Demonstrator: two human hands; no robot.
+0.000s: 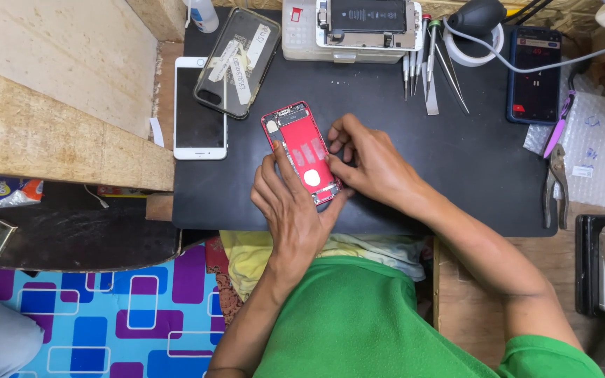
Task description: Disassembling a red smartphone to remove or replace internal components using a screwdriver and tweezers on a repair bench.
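Black work mat (470,168) covering the bench, with a red phone housing (301,150) lying open side up near its front centre. Left hand (290,210) curled around the housing's lower end, fingers along its left edge. Right hand (369,162) closed against the right edge, fingertips pressing on the rim. White phone (199,106) at the mat's left margin (screen up), a dark taped phone (238,61) just beside it. Tweezers and screwdrivers (428,70) rest behind; pliers (556,185) lie at the right.
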